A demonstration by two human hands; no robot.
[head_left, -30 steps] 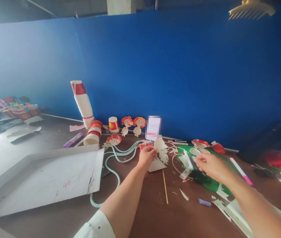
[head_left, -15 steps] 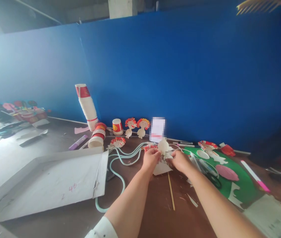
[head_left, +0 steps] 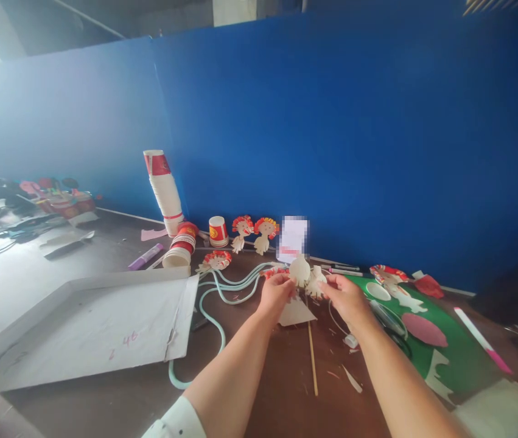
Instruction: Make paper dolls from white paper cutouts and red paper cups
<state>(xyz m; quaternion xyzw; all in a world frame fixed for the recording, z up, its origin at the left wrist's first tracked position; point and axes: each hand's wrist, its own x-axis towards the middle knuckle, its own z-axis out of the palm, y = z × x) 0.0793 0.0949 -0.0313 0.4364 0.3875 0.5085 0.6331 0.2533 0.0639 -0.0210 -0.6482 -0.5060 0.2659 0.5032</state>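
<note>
My left hand (head_left: 274, 297) pinches a round white paper cutout (head_left: 300, 271) at its left edge. Between the thumb and fingers of my right hand (head_left: 346, 299) is a smaller, notched white paper cutout (head_left: 316, 282). The two pieces are side by side, very close, above the table; I cannot tell whether they touch. Below them lies an off-white paper piece (head_left: 296, 311), with a thin wooden stick (head_left: 312, 359) reaching towards me. Paper-cup figures with red fringes, such as this one (head_left: 266, 235), stand against the blue wall.
Left of my arms sits a shallow white box lid (head_left: 103, 328) beside a looped pale-blue cord (head_left: 208, 298). Paper cups (head_left: 166, 194) are stacked tall behind it. On the right, a green mat (head_left: 459, 359) holds scissors, a pink oval (head_left: 424, 329) and a marker (head_left: 480, 337).
My right hand has moved a little right, drawing its cutout out beside the round one, which it overlapped before. The view has shifted slightly.
</note>
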